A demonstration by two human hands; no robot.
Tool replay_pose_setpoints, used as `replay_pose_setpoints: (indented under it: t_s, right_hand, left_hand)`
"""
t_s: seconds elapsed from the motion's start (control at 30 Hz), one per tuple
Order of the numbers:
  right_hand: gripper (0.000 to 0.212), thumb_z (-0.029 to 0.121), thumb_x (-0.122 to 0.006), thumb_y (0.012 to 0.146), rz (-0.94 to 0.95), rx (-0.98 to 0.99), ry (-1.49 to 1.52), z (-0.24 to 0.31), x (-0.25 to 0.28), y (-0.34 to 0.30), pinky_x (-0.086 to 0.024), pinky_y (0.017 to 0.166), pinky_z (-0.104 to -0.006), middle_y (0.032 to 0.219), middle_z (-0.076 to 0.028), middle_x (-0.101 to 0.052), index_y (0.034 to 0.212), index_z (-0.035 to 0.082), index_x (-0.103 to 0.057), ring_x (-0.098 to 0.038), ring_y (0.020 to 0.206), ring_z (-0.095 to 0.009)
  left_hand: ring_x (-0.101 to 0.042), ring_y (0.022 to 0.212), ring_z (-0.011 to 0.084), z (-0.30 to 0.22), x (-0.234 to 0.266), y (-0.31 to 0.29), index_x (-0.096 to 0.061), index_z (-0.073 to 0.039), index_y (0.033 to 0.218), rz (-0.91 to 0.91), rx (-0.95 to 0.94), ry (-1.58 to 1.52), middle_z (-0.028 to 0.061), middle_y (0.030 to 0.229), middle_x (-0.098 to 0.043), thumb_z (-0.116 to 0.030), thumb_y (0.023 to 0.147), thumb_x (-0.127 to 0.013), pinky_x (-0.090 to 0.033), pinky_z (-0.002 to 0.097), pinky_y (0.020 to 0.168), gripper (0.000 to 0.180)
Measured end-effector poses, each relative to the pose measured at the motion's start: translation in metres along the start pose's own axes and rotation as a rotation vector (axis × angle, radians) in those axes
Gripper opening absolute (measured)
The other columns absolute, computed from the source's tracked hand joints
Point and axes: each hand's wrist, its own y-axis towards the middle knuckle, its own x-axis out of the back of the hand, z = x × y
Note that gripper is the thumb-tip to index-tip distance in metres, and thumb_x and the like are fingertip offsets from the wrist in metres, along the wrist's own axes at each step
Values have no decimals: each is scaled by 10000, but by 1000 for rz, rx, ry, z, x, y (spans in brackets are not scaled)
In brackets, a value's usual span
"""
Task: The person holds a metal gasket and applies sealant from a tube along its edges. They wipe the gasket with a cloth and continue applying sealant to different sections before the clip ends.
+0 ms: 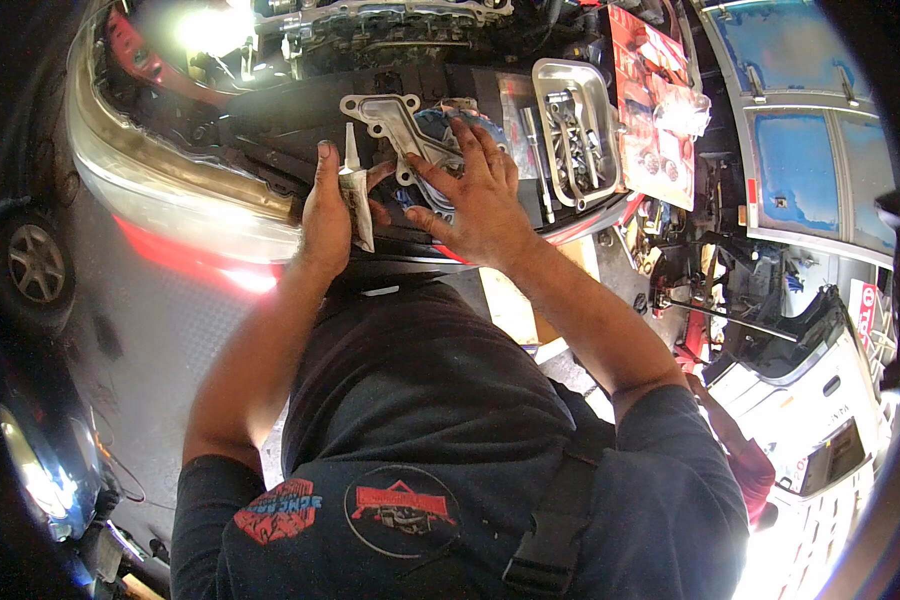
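Observation:
In my left hand (325,228) is a squeeze tube (358,208) with a white pointed nozzle, held upright between thumb and fingers. Just right of it, a bare-metal cover (392,118) with several bolt holes lies at the front of the car's engine bay. Over the lower right part of this cover reaches my right hand (478,205), its fingers spread and their tips touching or close to the metal. That hand hides part of the cover and of a blue-patterned thing under it.
A metal tray (576,130) of sockets and small parts sits at the right, a long socket extension (538,165) beside it. Past the tray lies a red printed package (655,110). The headlight (185,205) is at the left. Another person's red sleeve (752,475) shows at lower right.

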Motion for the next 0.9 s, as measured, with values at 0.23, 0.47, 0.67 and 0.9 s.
replay_pose_setpoints:
  t_s: [0.23, 0.47, 0.67, 0.9]
  right_hand:
    - [724, 639, -603, 834, 34, 86, -166, -1, 3, -11, -244, 1103, -627, 1588, -250, -160, 1456, 303, -449, -171, 1456, -456]
    - [702, 587, -635, 831, 59, 109, -167, 0, 16, -21, -250, 1114, -608, 1584, -245, -184, 1438, 274, -470, -191, 1457, -430]
    - [685, 568, -645, 858, 21, 83, -161, 7, 5, -2, -246, 1108, -589, 1583, -247, -164, 1453, 286, -456, -167, 1461, -431]
    - [585, 507, -661, 867, 92, 77, -115, 7, 22, -33, -256, 1102, -585, 1563, -226, -212, 1383, 256, -544, -213, 1438, -417]
  left_hand:
    - [-625, 516, 162, 2, 2, 4, -591, -59, 1101, 20, 50, -128, 164, 1009, -726, -708, 953, -306, -489, 256, 459, 724]
    - [-617, 493, 196, -7, 5, 14, -576, -61, 907, 50, 16, -161, 226, 1019, -711, -718, 948, -291, -484, 263, 438, 717]
    - [-607, 488, 189, -11, 5, 16, -545, -87, 837, 58, 37, -227, 245, 1036, -703, -726, 945, -284, -467, 250, 427, 698]
    - [-595, 490, 187, -11, 7, 16, -586, -69, 836, 12, 32, -179, 214, 989, -716, -680, 979, -245, -465, 258, 436, 714]
